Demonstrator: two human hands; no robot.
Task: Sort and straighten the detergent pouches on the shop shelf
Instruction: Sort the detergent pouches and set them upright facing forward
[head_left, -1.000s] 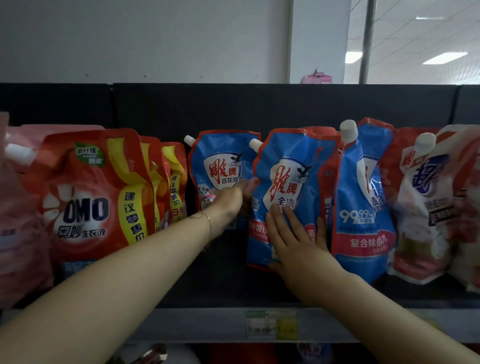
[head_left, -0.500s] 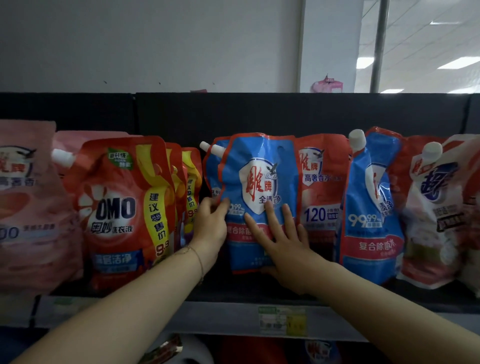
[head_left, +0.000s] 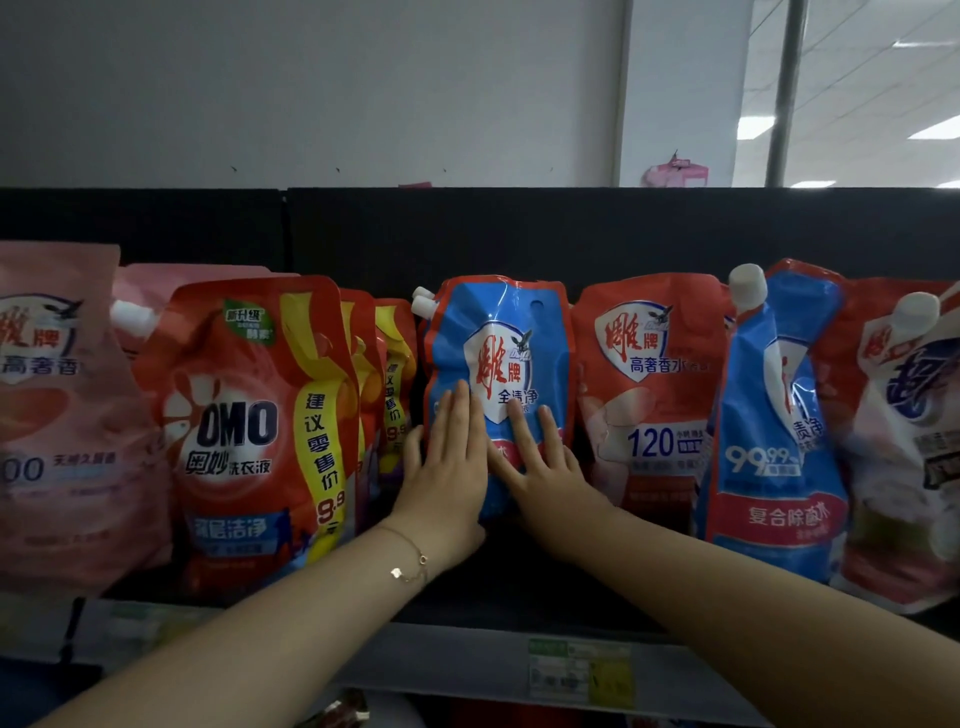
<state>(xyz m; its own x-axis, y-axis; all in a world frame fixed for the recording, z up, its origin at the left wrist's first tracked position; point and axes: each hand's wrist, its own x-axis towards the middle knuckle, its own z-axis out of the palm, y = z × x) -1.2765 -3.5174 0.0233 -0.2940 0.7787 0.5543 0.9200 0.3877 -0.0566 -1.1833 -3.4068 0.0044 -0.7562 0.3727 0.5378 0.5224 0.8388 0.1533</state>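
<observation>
On the shelf (head_left: 467, 631), left hand (head_left: 445, 470) and right hand (head_left: 540, 467) press flat-fingered against the blue pouch (head_left: 501, 338).

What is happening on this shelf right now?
A person is tidying detergent pouches on a shop shelf. The left hand and right hand both press flat against the middle blue pouch, which stands upright between the OMO pouches and a red pouch. Further right, another blue pouch stands turned and leaning.
</observation>
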